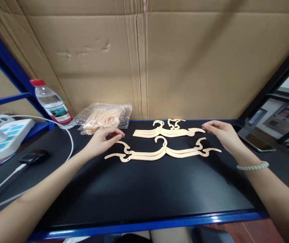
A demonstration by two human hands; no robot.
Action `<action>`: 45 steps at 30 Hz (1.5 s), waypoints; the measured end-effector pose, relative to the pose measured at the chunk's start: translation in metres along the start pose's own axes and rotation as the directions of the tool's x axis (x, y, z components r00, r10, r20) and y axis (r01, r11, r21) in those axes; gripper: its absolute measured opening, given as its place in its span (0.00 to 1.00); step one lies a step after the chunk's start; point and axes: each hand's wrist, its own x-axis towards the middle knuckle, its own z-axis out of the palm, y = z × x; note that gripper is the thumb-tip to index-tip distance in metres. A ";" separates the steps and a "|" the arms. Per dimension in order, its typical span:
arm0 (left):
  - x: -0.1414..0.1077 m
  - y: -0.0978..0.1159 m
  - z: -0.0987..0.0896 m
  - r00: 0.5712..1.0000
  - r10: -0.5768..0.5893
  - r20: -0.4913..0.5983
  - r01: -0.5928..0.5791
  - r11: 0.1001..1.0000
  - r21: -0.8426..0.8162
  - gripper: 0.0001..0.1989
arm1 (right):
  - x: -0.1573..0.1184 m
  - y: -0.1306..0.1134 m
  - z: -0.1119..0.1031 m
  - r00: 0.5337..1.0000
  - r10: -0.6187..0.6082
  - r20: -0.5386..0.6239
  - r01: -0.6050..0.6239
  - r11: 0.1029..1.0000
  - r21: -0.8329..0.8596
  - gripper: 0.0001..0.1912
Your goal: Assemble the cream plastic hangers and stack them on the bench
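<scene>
Two foldable clothes hangers of pale beige plastic lie on the black tabletop, one behind the other. The front hanger [147,156] has small curved end pieces swung out at both ends. On the rear hanger [149,133], one end piece [196,130] sticks out at the right end. My left hand [106,139] hovers by the front hanger's left end, thumb and fingers slightly apart and nothing visible in them. Close to the rear hanger's right end is my right hand [221,133], fingers loosely curved, with no held thing showing. Small loose hooked pieces [175,125] lie behind the rear hanger.
A clear plastic bag [104,116] of more beige parts lies at the back left, beside a red-capped water bottle [55,106]. White cables, a black case [33,156] and a white power strip [5,141] occupy the left. Cardboard [197,60] walls the back; a phone-like slab [257,141] lies right.
</scene>
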 end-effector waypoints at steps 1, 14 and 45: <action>0.000 0.000 0.001 1.000 -0.003 -0.001 0.003 1.000 0.002 0.14 | 0.000 0.001 0.001 0.999 0.034 -0.018 -0.033 0.999 0.043 0.17; -0.006 -0.007 -0.012 0.861 0.186 0.474 -0.268 0.957 0.110 0.24 | 0.002 0.006 0.001 0.983 0.178 -0.043 -0.168 0.969 0.178 0.15; 0.007 0.021 -0.008 0.955 0.266 0.134 -0.289 0.935 0.206 0.12 | 0.034 -0.006 -0.011 0.984 -0.086 0.153 0.121 0.964 -0.237 0.15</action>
